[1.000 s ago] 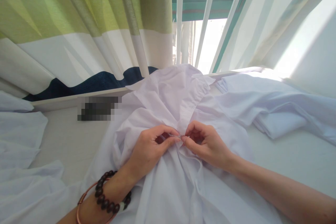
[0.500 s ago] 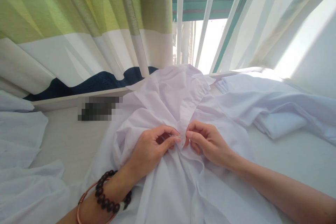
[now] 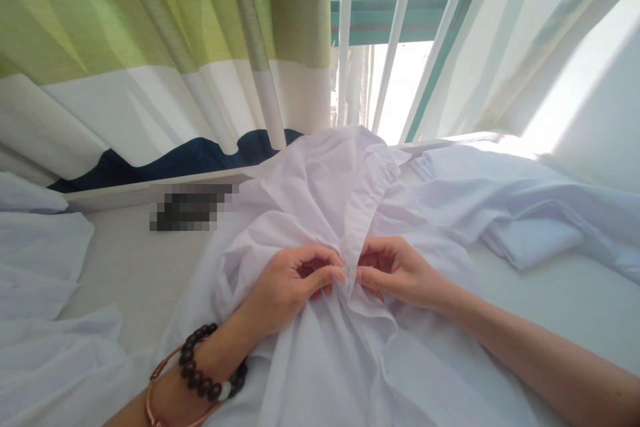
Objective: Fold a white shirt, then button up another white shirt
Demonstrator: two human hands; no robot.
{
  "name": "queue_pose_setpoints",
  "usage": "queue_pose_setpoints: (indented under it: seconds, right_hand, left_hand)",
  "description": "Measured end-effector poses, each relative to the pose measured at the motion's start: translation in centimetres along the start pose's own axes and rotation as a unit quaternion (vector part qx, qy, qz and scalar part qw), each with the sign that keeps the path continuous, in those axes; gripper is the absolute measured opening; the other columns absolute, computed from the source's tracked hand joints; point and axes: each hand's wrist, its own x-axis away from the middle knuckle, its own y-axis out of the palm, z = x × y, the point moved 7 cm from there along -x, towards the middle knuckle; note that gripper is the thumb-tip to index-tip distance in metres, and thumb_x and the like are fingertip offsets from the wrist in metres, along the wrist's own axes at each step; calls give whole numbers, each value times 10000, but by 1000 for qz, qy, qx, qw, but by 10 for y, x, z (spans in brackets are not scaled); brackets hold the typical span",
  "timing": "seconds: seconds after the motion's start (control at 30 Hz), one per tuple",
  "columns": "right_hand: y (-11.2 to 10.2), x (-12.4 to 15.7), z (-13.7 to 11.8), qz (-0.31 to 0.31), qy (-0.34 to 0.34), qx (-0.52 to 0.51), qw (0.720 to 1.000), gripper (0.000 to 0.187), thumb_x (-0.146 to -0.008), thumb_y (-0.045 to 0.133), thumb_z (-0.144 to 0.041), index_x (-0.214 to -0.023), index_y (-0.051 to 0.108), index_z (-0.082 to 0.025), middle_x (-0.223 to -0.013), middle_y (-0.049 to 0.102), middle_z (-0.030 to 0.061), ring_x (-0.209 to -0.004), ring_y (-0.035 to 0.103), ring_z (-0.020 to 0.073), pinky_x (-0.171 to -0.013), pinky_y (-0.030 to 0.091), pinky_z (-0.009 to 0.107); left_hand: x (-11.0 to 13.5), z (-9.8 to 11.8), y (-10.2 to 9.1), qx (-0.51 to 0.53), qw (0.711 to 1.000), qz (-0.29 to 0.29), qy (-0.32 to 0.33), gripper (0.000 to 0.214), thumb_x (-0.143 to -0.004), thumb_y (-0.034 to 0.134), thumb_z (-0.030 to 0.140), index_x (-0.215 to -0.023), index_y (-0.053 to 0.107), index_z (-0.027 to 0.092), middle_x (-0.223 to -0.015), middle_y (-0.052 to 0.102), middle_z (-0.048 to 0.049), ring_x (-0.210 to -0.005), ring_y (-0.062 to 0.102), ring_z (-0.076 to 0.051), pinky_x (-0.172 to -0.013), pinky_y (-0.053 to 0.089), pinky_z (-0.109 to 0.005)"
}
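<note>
A white shirt [image 3: 320, 200] lies crumpled on a pale table [image 3: 135, 273] in front of me, its collar end toward the window. My left hand [image 3: 290, 283], with bead bracelets on the wrist, pinches the shirt's front edge just below the collar. My right hand [image 3: 395, 270] pinches the facing edge right beside it. Fingertips of both hands almost touch over a narrow band of fabric between them. Anything small held between the fingers is hidden by the cloth.
More white garments lie at the left [image 3: 40, 260] and the right [image 3: 525, 207] of the table. A green, white and navy curtain [image 3: 165, 60] hangs behind, beside a window with a teal frame [image 3: 380, 13]. A blurred dark patch [image 3: 190, 210] sits near the sill.
Both hands have shifted slightly lower on the shirt front, and the right hand has closed in on the fabric band. The view has tilted down a little.
</note>
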Motion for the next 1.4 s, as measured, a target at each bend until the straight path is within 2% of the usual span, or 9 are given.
queue_pose_setpoints:
  seconds: [0.27, 0.5, 0.67, 0.87, 0.97, 1.1, 1.27, 1.4]
  right_hand:
    - [-1, -1, 1, -17, 0, -1, 1000, 233, -813, 671, -373, -828, 646, -142, -659, 598, -7, -496, 488, 68, -457, 424, 186]
    - [-1, -1, 3, -16, 5, 10, 1000, 201, -832, 653, -346, -847, 652, -146, -653, 591, -15, -507, 491, 72, -467, 423, 184]
    - [3, 1, -1, -33, -3, 43, 999, 134, -841, 630, -266, -829, 638, -132, -601, 554, -33, -492, 483, 63, -455, 392, 167]
    - [3, 2, 0, -37, -6, 94, 995, 135, -856, 597, -259, -831, 623, -128, -569, 555, -30, -494, 506, 79, -452, 388, 175]
    - [1, 2, 1, -13, 7, 78, 997, 164, -868, 589, -295, -802, 590, -144, -534, 532, -44, -464, 484, 73, -429, 360, 172]
    - [1, 2, -1, 21, 12, 64, 998, 166, -890, 555, -286, -777, 554, -164, -522, 500, -62, -446, 447, 60, -421, 333, 167]
    - [1, 1, -3, 62, 1, 67, 996, 167, -893, 543, -298, -776, 521, -181, -545, 474, -70, -454, 437, 60, -420, 327, 170]
    - [1, 1, -3, 85, -11, 136, 987, 146, -888, 532, -260, -767, 533, -179, -545, 477, -65, -454, 418, 59, -419, 316, 172]
  left_hand:
    - [-1, -3, -1, 23, 999, -26, -24, 106, -792, 681, 273, -770, 674, 170, -605, 586, 47, -545, 493, -81, -531, 420, -172]
    - [0, 2, -1, -13, 1000, -24, 9, 64, -802, 671, 221, -756, 676, 178, -639, 604, 60, -557, 499, -67, -542, 413, -159]
    - [2, 10, -3, -96, 992, -10, 78, 57, -802, 678, 164, -751, 680, 190, -677, 637, 71, -585, 523, -60, -574, 417, -148]
    - [7, 23, 0, -179, 965, 8, 191, 72, -816, 674, 129, -786, 650, 189, -733, 637, 60, -651, 556, -66, -623, 435, -150]
    - [12, 28, -3, -197, 946, 66, 248, 51, -831, 671, 167, -834, 625, 188, -845, 586, 25, -705, 555, -75, -613, 449, -155]
    - [18, 33, -4, -254, 913, 122, 294, 41, -847, 651, 179, -820, 625, 194, -841, 485, 24, -601, 467, -51, -569, 433, -167]
    - [17, 32, 3, -294, 918, 99, 248, 55, -828, 639, 192, -831, 588, 171, -801, 547, 17, -597, 489, -70, -552, 430, -183]
    - [14, 30, 2, -309, 921, 108, 211, 62, -832, 622, 213, -806, 585, 171, -756, 591, 18, -598, 520, -83, -543, 428, -187]
